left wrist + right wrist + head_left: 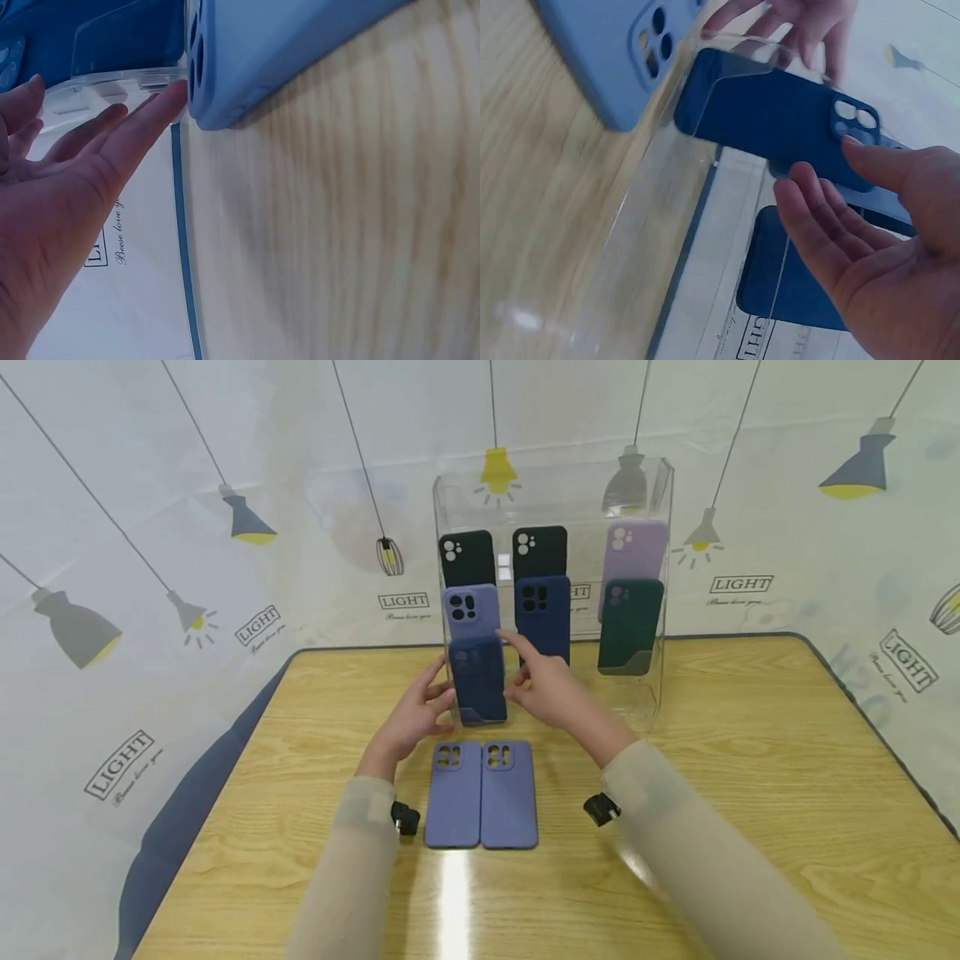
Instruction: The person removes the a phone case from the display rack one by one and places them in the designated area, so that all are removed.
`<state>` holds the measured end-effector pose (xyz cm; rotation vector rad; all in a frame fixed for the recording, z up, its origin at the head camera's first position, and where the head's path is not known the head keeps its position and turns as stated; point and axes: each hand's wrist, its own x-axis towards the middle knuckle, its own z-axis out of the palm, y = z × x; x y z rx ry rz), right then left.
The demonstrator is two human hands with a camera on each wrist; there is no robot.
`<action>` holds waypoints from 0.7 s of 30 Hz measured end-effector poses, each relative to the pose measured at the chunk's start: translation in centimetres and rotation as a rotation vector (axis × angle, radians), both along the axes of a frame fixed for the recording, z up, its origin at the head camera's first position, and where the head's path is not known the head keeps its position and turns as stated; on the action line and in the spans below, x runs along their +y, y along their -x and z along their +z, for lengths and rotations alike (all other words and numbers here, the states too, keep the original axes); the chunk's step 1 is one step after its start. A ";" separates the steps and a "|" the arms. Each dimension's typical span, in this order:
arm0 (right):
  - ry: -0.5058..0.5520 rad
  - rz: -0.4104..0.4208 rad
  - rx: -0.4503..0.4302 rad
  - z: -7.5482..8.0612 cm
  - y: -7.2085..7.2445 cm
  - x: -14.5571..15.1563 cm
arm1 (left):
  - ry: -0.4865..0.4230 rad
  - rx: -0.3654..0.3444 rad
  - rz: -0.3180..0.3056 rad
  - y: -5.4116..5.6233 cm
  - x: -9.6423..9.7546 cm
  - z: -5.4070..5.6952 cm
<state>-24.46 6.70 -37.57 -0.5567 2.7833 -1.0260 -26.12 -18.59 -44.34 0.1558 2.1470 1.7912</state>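
Observation:
A clear tiered display stand (pixel 665 485) holds several phone cases upright. In its left column, a dark blue phone case (pixel 480 685) sits in the lowest tier, before a light purple phone case (pixel 472 602). My left hand (pixel 408 718) is beside the stand's lower left side, its fingers spread; in the left wrist view its fingertips are near the clear tray edge. My right hand (pixel 551 689) is at the dark blue case's right side. In the right wrist view the thumb lies over its camera cutout, with the other fingers loosely extended; contact is unclear.
Two purple phone cases (pixel 452 806) lie side by side on the wooden table (pixel 262 860) before the stand. Other cases in the stand include black (pixel 542 550), blue (pixel 551 618), lilac (pixel 641 547) and dark green (pixel 630 627). A lamp-patterned cloth (pixel 300 485) hangs behind.

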 end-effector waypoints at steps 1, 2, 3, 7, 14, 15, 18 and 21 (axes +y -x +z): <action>-0.016 0.003 0.011 0.1 0.3 -0.2 | -0.002 0.000 -0.009 0.1 -0.1 -0.1; -0.034 0.008 0.010 0.1 0.6 -0.3 | -0.006 0.000 -0.023 0.1 -0.2 -0.2; -0.056 0.014 0.001 0.1 0.8 -0.5 | -0.007 -0.001 -0.037 0.1 -0.3 -0.2; -0.111 0.020 -0.028 -0.3 1.3 -1.1 | -0.010 -0.013 -0.079 0.5 -0.7 -0.5; -0.038 0.016 0.109 -1.7 0.9 -1.2 | 0.083 -0.017 -0.094 2.0 -0.9 -0.3; -0.019 0.023 0.129 -1.9 0.9 -1.2 | 0.105 -0.013 -0.102 2.2 -1.0 -0.2; 0.027 0.038 0.175 -2.6 0.8 -1.3 | 0.159 -0.017 -0.128 2.6 -1.1 0.0; 0.043 0.033 0.202 -3.1 0.9 -1.4 | 0.189 -0.036 -0.145 2.8 -1.1 0.3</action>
